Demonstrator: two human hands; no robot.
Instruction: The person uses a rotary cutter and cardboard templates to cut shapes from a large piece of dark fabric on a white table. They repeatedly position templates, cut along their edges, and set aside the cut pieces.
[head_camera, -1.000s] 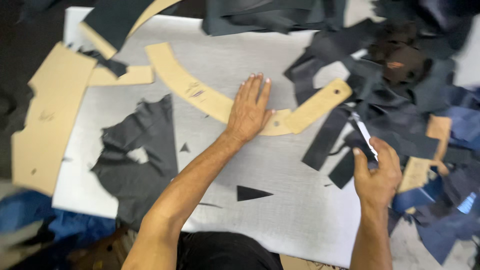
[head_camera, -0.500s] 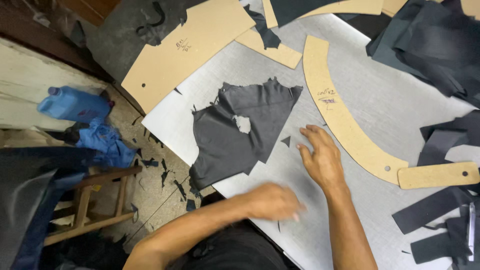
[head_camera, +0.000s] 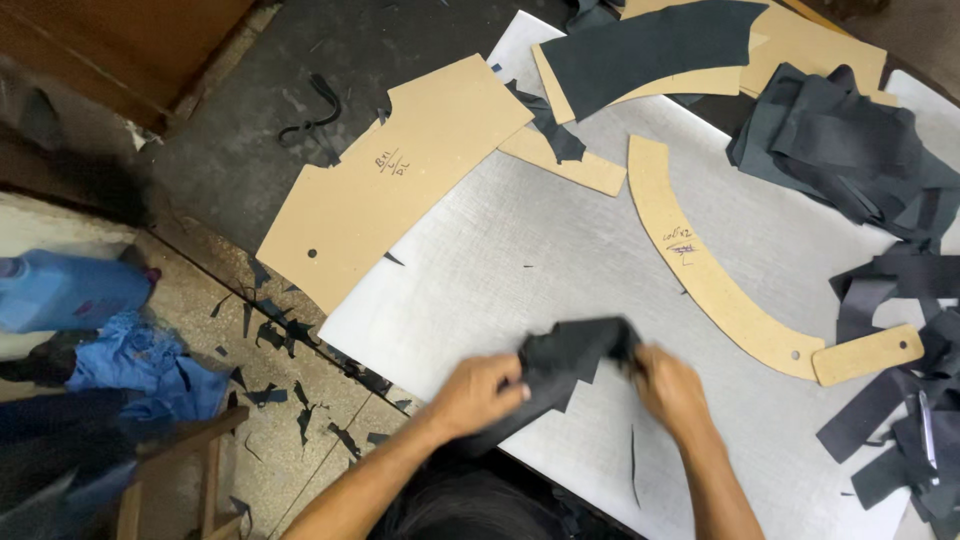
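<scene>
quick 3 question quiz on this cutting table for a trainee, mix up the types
1. True or false: both hands grip the dark fabric piece.
2. Which pattern lies nearest the right hand? A the curved cardboard pattern B the large flat cardboard pattern
3. What lies scattered on the floor left of the table?

Key: 1 true; 2 A; 3 dark fabric scraps. The left hand shares the grip.

The crumpled dark matt leather-like scrap (head_camera: 570, 365) lies on a dull grey, finely textured metal sheet (head_camera: 520, 260), with smooth tan matt cardboard patterns, a curved strip (head_camera: 700, 275) at two o'clock and a wide panel (head_camera: 400, 180) at eleven.
</scene>
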